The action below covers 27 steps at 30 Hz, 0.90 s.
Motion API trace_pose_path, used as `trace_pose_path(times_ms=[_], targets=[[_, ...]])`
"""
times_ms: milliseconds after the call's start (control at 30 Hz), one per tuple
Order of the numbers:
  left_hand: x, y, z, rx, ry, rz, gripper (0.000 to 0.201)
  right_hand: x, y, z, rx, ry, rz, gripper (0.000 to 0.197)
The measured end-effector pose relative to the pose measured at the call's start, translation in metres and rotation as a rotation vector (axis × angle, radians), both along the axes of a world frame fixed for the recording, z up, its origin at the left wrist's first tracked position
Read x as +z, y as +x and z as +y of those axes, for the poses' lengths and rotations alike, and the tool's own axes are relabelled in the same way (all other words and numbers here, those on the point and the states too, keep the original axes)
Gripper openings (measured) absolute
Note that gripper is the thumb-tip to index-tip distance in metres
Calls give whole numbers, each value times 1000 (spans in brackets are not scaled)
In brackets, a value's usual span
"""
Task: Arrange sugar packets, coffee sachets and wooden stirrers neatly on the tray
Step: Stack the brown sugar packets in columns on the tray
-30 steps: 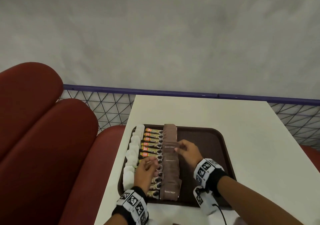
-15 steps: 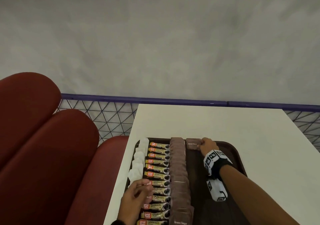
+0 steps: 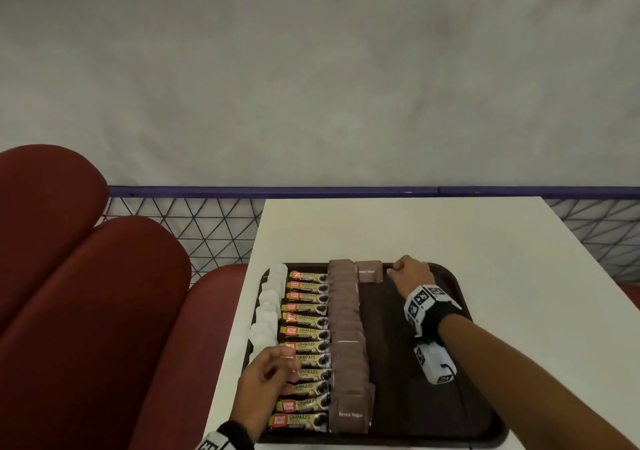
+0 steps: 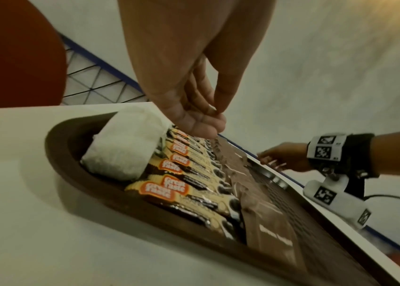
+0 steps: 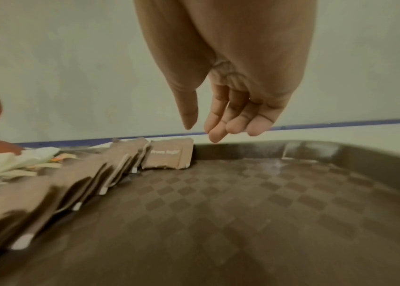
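Note:
A brown tray (image 3: 485,397) holds three neat columns: white sugar packets (image 3: 268,307), coffee sachets (image 3: 306,332) and brown sugar packets (image 3: 346,339). A single brown sugar packet (image 3: 370,271) lies at the tray's far rim, beside the brown column. My right hand (image 3: 393,271) hovers just right of it; in the right wrist view this hand (image 5: 201,131) hangs relaxed and empty beside the packet (image 5: 169,156). My left hand (image 3: 289,370) hovers over the near coffee sachets (image 4: 176,183), its fingers (image 4: 208,127) loosely curled and holding nothing. No wooden stirrers show.
The tray sits on a white table (image 3: 450,235). A red padded seat (image 3: 86,311) runs along the left. Behind the table stands a wire mesh fence (image 3: 194,228) with a purple rail, then a grey wall. The tray floor (image 5: 243,212) right of the columns is bare.
My right hand carried one brown sugar packet from mid-column to the tray's far rim, laid it there and let go. My left hand drew back toward the near sachets.

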<state>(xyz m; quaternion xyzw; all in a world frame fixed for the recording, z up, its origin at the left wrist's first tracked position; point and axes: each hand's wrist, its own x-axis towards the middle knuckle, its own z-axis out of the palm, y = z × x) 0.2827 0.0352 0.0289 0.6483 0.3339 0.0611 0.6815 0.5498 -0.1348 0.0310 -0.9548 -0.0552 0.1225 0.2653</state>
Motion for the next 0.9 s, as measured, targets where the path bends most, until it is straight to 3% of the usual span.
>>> trace_pose_path(times_ms=[133, 333, 433, 500, 600, 700, 900], targets=[[4, -10, -24, -210, 36, 74, 15, 19, -35, -34, 81, 91, -41, 14], [4, -38, -58, -733, 185, 189, 18, 23, -117, -109, 319, 127, -76, 15], [-2, -51, -70, -878, 368, 262, 28, 14, -163, -152, 412, 119, -64, 15], [-1, -59, -78, -948, 440, 324, 50, 12, -188, -176, 491, 68, -2, 29], [-2, -71, -96, -1090, 588, 348, 105, 9, -215, -200, 612, -92, 70, 71], [-3, -84, -117, -1189, 772, 405, 124, 2, -232, -217, 717, -277, 135, 101], [-17, -105, -148, -1335, 1019, 445, 139, 3, -243, -234, 798, -507, 112, 122]])
